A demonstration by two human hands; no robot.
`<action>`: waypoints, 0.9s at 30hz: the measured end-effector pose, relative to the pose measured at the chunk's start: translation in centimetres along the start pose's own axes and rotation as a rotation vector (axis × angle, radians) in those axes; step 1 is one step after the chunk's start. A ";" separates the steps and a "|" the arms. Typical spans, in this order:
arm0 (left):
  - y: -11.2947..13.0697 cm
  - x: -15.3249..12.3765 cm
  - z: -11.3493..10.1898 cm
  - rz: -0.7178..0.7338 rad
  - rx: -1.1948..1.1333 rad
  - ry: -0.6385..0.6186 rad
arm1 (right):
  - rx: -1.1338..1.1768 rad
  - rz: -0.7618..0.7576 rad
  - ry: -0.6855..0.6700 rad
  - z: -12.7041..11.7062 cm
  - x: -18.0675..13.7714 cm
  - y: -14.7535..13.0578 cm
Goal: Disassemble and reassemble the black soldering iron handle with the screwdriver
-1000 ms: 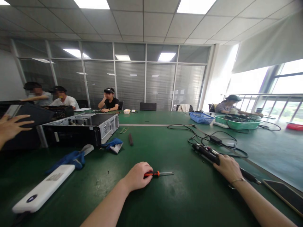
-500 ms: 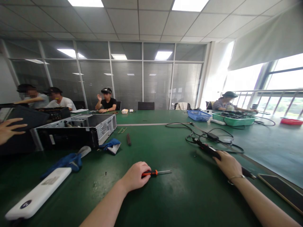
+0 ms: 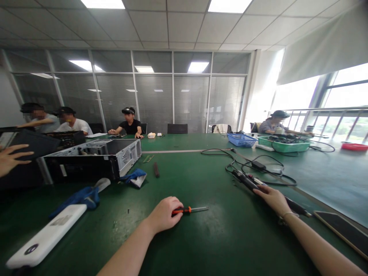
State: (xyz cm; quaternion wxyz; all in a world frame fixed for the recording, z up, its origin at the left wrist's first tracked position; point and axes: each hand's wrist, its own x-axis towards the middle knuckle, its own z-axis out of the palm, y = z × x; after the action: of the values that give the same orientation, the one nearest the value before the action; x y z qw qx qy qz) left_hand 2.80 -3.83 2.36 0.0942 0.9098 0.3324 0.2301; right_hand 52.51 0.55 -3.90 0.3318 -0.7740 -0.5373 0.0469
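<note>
The left hand (image 3: pixel 166 214) is curled closed around the orange-and-black handle of a screwdriver (image 3: pixel 189 209), which lies low over the near middle of the bench (image 3: pixel 218 245), shaft pointing right. The right hand (image 3: pixel 273 198) lays its fingers over a black tool (image 3: pixel 243 181); whether they are clamped on it I cannot tell. Tangled black cables (image 3: pixel 283 180) crowd the space beyond that tool, and a dark flat slab (image 3: pixel 342 230) lies near the right wrist. To the left sit an opened computer case (image 3: pixel 86 165), blue cloth (image 3: pixel 76 199) and a white bar (image 3: pixel 47 235), its grey label too small to read
</note>
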 end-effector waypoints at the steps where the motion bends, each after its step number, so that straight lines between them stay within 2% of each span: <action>1: 0.0 0.0 0.0 -0.001 0.002 0.000 | -0.069 -0.025 0.010 0.1 0.0 0.0; 7: 0.2 0.0 -0.1 -0.010 -0.001 -0.014 | -0.437 -0.185 0.092 0.3 -0.8 -1.2; 13: 0.4 0.0 -0.3 -0.029 0.002 -0.027 | -0.691 -0.225 0.248 0.2 -1.7 -3.1; 27: -0.1 -0.6 -0.1 -0.005 0.036 -0.013 | -0.621 -0.054 0.273 1.2 0.8 -0.1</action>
State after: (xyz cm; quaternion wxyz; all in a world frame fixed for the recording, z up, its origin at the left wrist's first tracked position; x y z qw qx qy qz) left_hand 2.30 -4.10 2.21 0.0805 0.9121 0.3380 0.2178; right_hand 52.25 1.82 -4.61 0.1502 -0.8227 -0.4968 -0.2321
